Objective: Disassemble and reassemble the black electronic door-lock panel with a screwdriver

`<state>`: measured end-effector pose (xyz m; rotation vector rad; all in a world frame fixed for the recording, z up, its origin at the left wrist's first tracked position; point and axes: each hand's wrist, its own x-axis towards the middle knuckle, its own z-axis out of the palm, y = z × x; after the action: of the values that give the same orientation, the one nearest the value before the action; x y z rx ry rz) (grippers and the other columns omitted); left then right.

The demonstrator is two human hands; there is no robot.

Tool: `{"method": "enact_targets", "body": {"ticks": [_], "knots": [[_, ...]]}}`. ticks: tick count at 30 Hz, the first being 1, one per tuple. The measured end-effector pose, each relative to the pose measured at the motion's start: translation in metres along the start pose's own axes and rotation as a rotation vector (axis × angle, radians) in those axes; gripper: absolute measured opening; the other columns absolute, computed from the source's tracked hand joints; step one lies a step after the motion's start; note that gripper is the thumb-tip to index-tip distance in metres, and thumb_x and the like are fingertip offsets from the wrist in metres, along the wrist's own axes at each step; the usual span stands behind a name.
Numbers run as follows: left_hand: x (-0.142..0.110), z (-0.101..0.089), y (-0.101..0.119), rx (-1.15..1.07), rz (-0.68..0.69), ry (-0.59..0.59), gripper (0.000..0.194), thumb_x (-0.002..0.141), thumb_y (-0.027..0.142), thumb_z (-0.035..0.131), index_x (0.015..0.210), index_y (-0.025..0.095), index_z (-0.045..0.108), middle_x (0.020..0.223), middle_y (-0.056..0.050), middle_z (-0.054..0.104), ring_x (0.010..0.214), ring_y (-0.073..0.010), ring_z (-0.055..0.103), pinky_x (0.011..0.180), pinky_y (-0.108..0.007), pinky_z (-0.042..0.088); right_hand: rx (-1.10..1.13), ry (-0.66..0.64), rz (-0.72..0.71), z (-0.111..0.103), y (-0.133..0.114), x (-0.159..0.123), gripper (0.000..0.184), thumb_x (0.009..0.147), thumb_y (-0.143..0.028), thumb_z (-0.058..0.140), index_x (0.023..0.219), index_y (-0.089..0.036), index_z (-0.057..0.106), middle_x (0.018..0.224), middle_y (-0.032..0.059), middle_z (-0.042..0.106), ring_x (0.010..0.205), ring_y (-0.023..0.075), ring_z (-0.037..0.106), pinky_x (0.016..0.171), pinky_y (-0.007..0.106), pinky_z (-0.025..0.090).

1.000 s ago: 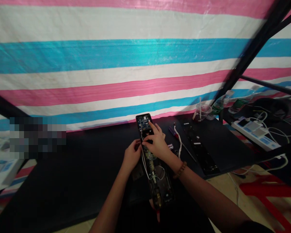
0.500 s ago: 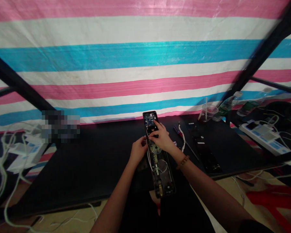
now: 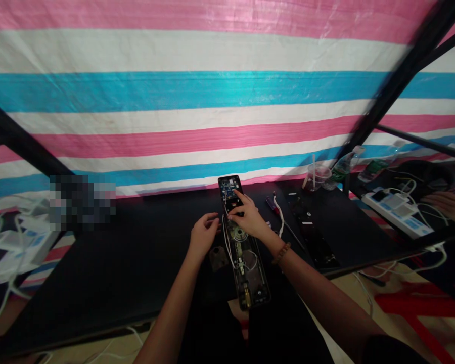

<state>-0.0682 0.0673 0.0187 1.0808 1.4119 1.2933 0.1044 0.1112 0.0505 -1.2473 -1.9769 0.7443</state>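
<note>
A long dark device casing (image 3: 255, 283) with its inside exposed lies on the black table, its near end over the front edge. It holds a blue circuit board (image 3: 230, 188), brass-coloured fittings and thin white wires (image 3: 228, 242). Above the casing's upper half is my right hand (image 3: 248, 215); its index finger rests at the board, while thumb and another finger pinch near the wires at the left edge. What they hold is too small to make out. Just left of the casing, my left hand (image 3: 203, 233) hovers, fingers bent and apart, apparently holding nothing.
A screwdriver (image 3: 271, 203) and a white cable (image 3: 280, 215) lie right of the casing, beside a long black panel (image 3: 316, 242). Further right are a plastic cup (image 3: 318, 176), bottles (image 3: 345, 167), a power strip (image 3: 398, 212) and another person's hand (image 3: 447, 203). A small dark plate (image 3: 219, 258) lies left of the casing.
My left hand has drawn away to the left from the casing's edge, and its fingers have parted. My right hand keeps its place over the casing. Another person's hand has appeared at right.
</note>
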Motion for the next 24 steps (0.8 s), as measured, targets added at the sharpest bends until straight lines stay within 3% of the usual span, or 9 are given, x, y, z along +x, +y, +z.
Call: {"method": "enact_targets", "body": {"ticks": [4,8,15,24], "knots": [[-0.013,0.016,0.003,-0.176,-0.137,-0.052,0.041,0.079,0.046,0.068,0.107,0.016,0.064,0.080,-0.006,0.071,0.064,-0.0153,0.069,0.059,-0.028,0.056,-0.008,-0.007,0.005,-0.001,-0.002,0.000,0.011,0.079,-0.019,0.072,0.079,-0.028,0.079,0.160,-0.0004,0.034,0.146,0.0321,0.029,0.113,0.060,0.026],[-0.021,0.034,0.002,-0.318,-0.157,0.020,0.041,0.080,0.047,0.066,0.107,0.016,0.063,0.083,-0.004,0.069,0.062,-0.0128,0.065,0.054,-0.023,0.050,-0.033,0.004,0.015,-0.002,-0.005,-0.002,0.012,0.079,-0.018,0.072,0.081,-0.028,0.079,0.160,-0.0018,0.034,0.147,0.0334,0.027,0.113,0.061,0.026],[-0.026,0.047,-0.003,-0.444,-0.093,0.145,0.044,0.076,0.045,0.072,0.105,0.013,0.067,0.092,-0.007,0.071,0.078,-0.0154,0.067,0.074,-0.028,0.053,-0.045,0.018,0.015,0.003,-0.001,-0.001,0.010,0.079,-0.021,0.074,0.080,-0.029,0.079,0.159,-0.0043,0.035,0.146,0.0335,0.027,0.112,0.061,0.026],[-0.031,0.050,-0.004,-0.399,-0.062,0.185,0.045,0.077,0.042,0.072,0.110,0.011,0.069,0.108,-0.013,0.072,0.094,-0.0220,0.068,0.092,-0.039,0.051,-0.133,0.012,-0.048,0.005,0.004,-0.005,0.010,0.080,-0.021,0.072,0.086,-0.027,0.077,0.162,-0.0007,0.029,0.149,0.0361,0.018,0.109,0.061,0.028]]}}
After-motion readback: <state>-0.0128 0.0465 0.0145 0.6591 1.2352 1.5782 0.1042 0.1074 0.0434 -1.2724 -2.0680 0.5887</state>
